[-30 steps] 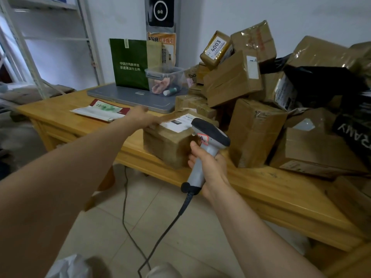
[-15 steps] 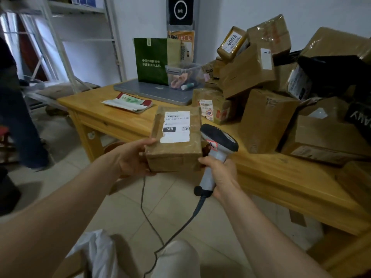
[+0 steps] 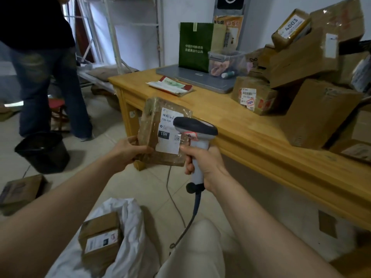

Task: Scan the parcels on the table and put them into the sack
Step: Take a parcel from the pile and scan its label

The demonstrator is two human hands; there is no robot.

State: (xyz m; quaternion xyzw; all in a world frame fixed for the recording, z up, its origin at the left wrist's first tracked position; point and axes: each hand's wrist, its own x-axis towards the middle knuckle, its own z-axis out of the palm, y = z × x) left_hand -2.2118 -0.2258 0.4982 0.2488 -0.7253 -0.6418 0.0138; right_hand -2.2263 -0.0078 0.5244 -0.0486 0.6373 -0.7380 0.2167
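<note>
Since half a second ago, the parcel (image 3: 149, 127) is lifted clear of the table (image 3: 251, 137) and swung left. It now hangs in the air off the table's front-left corner, near frame centre. The scanner (image 3: 195, 128) is up over its label (image 3: 168, 143).

- Left hand (image 3: 128, 151): grips the parcel's lower-left corner, thumb on the face, label side up.
- Right hand (image 3: 202, 163): wrapped round the scanner handle. Can't tell if the trigger is pressed.
- Sack (image 3: 132, 233): white, at 7 o'clock on the floor, mouth open, one box (image 3: 100, 239) already inside.
- Pile of boxes (image 3: 301, 63): at 2 o'clock on the table, lots left. Task looks early.
- Also: someone standing at 10 o'clock, black bucket (image 3: 43, 151) at 9.

Step in hand looks like the scan. My read:
- The scanner head sits right over the label's top-right, too close and covering part of it. Back it off so the window sees the whole barcode.
- The parcel is wrapped in glossy tape, so tilt it slightly off square to cut glare.
- Hold both still until the read confirms.
- Then lower the parcel toward 7 o'clock beside the box already there. A one-corner grip may slip, so don't toss it.
</note>
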